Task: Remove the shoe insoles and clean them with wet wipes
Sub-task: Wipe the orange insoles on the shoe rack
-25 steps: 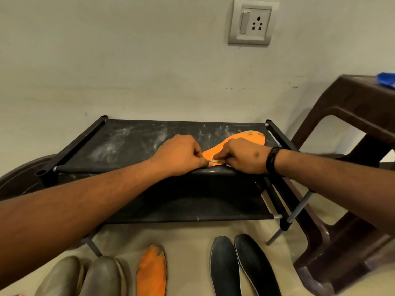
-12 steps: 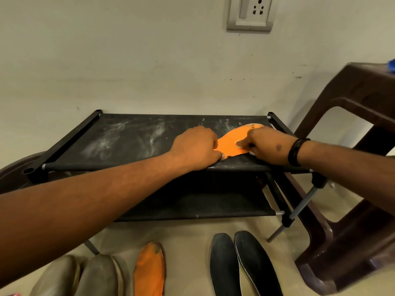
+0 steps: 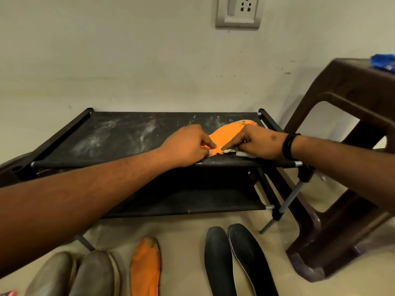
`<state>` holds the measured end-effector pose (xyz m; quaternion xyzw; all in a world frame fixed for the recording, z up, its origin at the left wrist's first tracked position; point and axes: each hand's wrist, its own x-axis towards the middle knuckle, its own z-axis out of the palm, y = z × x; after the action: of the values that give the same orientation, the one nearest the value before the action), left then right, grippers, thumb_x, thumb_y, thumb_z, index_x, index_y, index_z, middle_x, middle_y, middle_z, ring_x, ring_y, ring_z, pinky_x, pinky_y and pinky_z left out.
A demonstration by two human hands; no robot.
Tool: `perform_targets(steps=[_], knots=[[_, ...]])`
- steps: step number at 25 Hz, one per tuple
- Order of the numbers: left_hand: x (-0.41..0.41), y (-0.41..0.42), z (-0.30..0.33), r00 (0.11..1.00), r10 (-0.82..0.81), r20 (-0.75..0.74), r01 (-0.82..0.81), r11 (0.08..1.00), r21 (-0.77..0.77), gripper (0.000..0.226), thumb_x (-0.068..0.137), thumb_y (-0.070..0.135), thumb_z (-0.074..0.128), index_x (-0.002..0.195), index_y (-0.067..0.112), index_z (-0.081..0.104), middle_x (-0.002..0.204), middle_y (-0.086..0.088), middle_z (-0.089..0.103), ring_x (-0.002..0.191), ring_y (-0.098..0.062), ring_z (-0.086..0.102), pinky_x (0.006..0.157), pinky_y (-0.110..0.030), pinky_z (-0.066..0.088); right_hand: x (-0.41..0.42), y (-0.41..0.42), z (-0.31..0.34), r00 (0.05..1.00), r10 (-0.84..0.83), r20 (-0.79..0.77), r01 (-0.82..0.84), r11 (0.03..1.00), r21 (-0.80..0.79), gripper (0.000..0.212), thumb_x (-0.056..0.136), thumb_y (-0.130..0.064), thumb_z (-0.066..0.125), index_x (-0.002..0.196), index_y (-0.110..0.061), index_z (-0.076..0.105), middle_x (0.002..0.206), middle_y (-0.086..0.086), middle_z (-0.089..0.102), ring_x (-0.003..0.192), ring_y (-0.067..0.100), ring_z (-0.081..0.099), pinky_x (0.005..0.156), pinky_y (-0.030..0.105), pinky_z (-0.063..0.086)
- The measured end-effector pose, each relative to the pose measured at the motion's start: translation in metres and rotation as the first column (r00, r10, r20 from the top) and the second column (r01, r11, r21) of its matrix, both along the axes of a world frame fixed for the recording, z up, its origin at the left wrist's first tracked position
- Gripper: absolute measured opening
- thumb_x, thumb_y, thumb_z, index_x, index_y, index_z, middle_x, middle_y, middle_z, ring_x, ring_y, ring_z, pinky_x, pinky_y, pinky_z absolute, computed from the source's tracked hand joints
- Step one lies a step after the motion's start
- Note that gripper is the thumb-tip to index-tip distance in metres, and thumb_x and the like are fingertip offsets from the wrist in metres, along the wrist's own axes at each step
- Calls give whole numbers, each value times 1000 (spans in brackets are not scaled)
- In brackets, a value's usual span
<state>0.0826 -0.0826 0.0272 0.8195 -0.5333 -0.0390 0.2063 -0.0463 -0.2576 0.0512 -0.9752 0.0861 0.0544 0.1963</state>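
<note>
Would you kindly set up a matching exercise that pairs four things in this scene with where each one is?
Things:
1. Wipe
2. Black insoles
3. Socket
4. Blue packet

Places:
A. On the wall above the rack
B. On the brown stool
C. Under the right hand, on the orange insole on the rack
D. On the floor in front of the rack

Pairs: 1-C, 2-D, 3-A, 4-B

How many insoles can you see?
4: one orange insole on the black rack under both hands, another orange insole on the floor, and two black insoles beside it.
</note>
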Motion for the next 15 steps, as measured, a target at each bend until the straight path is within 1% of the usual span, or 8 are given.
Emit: perform_targets(steps=[2,3,6,8,9,11,12,15], knots=[[-1,-2,0,1000,-2,1,2,1000,-5,27,95,25,65,120,27,75,121,1,69,108,-14,61,82,-21,37,2,-12,6,989,-146,9,146,985,-88,35,97,-3,47,121,-17,69,75,-12,68,67,6,61,78,24,53],[-1,-2,0,1000,-5,2,5,1000,-2,27,95,25,64,120,26,75,121,2,69,106,-12,61,82,-21,36,2,-12,6,986,-166,-2,164,976,-147,34,98,-5,47,123,-16,67,76,-13,66,68,4,60,79,23,51],[1,-1,-2,1000,-14,10,14,1000,-7,26,96,25,63,118,27,75,119,3,70,90,-3,52,77,-21,37,0,3,-1,999,-22,-47,16,992,-122,34,99,-7,48,126,-16,66,111,-7,72,93,4,62,95,23,48],[2,0,-3,1000,-23,6,23,1000,-19,25,96,26,63,117,27,76,116,3,71,83,-2,50,69,-15,34,-2,-4,2,997,-63,-48,60,997,-58,33,99,-7,48,123,-19,67,95,-16,74,84,3,65,88,21,51],[1,-1,-3,1000,-28,7,28,999,-21,25,97,28,63,118,27,76,116,4,71,80,-2,49,67,-12,32,-1,-11,6,991,-126,-41,122,988,-99,33,100,-8,48,124,-19,67,84,-18,72,74,2,63,81,17,51],[0,-2,-2,999,-31,22,31,999,-15,26,97,31,63,119,26,75,117,5,70,74,-1,47,65,-10,28,0,-18,6,980,-196,-33,182,949,-258,34,101,-10,47,129,-18,63,96,-9,72,76,3,59,82,17,44],[1,-1,-2,999,-30,29,30,999,-11,26,97,32,63,120,26,75,118,5,70,73,-1,46,64,-10,28,0,-14,3,985,-165,-41,148,950,-275,33,101,-12,47,131,-16,62,103,-9,70,80,2,58,85,19,42],[4,-1,-4,999,-24,40,24,1000,-1,27,96,34,64,119,27,75,118,5,70,79,-1,47,63,-11,30,-2,-2,-4,998,-15,-60,10,995,-97,34,101,-9,47,129,-18,63,114,-11,67,84,-5,54,89,17,38]])
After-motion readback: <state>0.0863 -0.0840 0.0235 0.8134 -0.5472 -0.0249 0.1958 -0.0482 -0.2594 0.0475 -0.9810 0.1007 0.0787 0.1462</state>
